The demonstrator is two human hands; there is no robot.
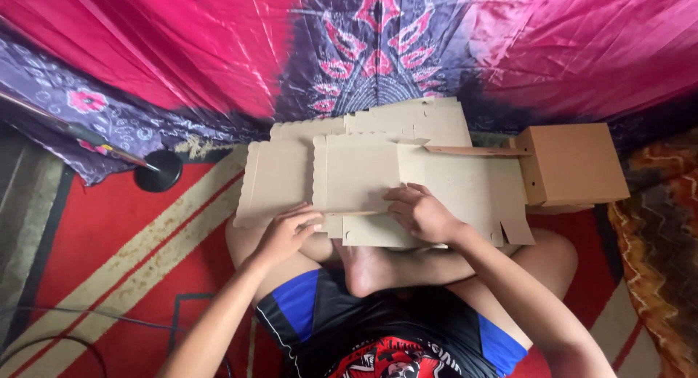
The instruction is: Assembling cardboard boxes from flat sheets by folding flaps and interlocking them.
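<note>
- Far left, mid frame: round black stand base (158, 171) w/ thin dark pole running to upper left; sits on red floor rug w/ cream stripes (138, 254). Black cables lower left.
- Left of centre: pale flat die-cut cardboard sheets, stacked & fanned (280, 176), matte, scalloped top edges, lying on rug in front of crossed legs.
- Left hand (285, 231), lower centre-left: fingers curled on the near edge of the top sheet, thumb under — grip pinching the card, not released.
- Centre: flat unfolded brown cardboard box blank (436, 182), stiff corrugated, scored creases, slots & small tabs along bottom edge; rests across knees & on the stack.
- Right hand (422, 212), centre: palm down, fingers bent pressing on a narrow flap along the fold line; grip looks clenched on that flap edge, though underside is hidden.
- Right, mid frame: finished square brown cardboard box (574, 166), closed, plain faces, just beside the blank's right edge.
- Back: shiny pink & purple patterned cloth (378, 51), draped, creased.
- Risks, IMO: fold could wander off the score → crooked wall; small tabs may tear if forced; lap gives uneven support, so blank may slide; edge could nick fingers.
</note>
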